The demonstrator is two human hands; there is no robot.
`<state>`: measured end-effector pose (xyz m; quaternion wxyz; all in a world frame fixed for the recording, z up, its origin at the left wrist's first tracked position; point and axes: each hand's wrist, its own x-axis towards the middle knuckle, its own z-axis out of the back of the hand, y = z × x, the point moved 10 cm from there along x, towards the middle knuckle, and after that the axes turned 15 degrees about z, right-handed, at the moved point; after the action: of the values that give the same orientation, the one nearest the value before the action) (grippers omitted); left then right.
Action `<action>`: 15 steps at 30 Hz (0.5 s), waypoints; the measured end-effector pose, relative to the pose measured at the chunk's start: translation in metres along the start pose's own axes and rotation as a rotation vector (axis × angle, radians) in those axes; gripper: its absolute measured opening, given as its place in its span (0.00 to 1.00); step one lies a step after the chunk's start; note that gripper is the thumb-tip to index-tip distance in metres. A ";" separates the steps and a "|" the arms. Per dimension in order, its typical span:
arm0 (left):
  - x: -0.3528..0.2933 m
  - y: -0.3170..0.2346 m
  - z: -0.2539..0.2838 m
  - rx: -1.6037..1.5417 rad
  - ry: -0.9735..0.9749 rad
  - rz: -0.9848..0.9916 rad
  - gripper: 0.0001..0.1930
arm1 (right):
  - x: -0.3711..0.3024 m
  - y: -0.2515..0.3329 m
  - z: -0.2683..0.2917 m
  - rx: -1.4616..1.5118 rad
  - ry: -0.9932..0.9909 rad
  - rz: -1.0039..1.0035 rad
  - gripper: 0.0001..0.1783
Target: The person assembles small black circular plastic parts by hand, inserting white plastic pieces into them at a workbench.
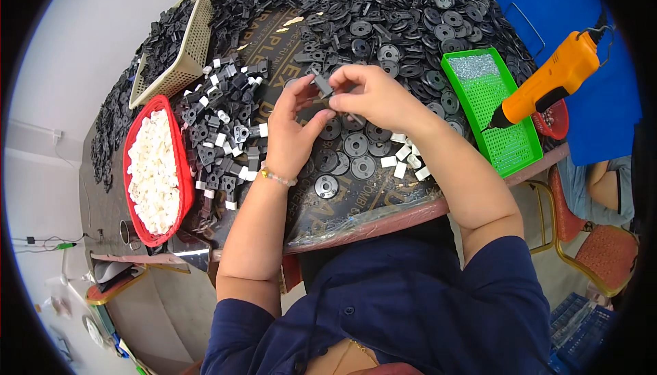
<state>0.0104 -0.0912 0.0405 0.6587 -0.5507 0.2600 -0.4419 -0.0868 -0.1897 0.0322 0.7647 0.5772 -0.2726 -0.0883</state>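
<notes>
Both hands meet over the middle of the table. A small dark block-shaped plastic part (321, 86) is pinched between the fingertips of my left hand (291, 122) and my right hand (376, 98). Just below the hands lie several round black discs (356, 144) with holes. White plastic pieces (405, 159) sit in a small group right of the discs. To the left of my left hand is a heap of black parts with white pieces fitted (226, 125). My right palm is hidden, so I cannot tell what else it may hold.
A red basket (186, 190) of white pieces stands left, a beige basket (198, 40) of black parts behind it. A large pile of black discs (410, 26) covers the back. An orange electric screwdriver (554, 77) hangs over a green tray (488, 111) of screws; a person (606, 183) sits far right.
</notes>
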 end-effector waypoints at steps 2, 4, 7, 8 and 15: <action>0.001 0.004 0.004 0.053 -0.009 0.012 0.30 | -0.003 0.002 -0.009 0.182 0.026 -0.016 0.12; 0.002 0.008 0.011 0.108 -0.024 0.027 0.29 | -0.004 0.009 -0.014 0.192 0.074 -0.027 0.13; 0.006 0.011 0.012 -0.161 0.061 0.090 0.27 | -0.006 0.010 -0.020 0.175 0.116 -0.015 0.14; 0.005 0.009 0.010 -0.190 0.088 0.118 0.26 | -0.006 0.010 -0.020 0.149 0.111 0.009 0.14; 0.002 0.028 -0.008 -0.754 0.326 0.440 0.26 | -0.006 0.010 -0.009 0.098 0.036 -0.052 0.21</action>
<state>0.0126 -0.0965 0.0123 0.4413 -0.6067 0.6133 -0.2470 -0.0889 -0.1758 0.0382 0.7379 0.6222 -0.2476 -0.0841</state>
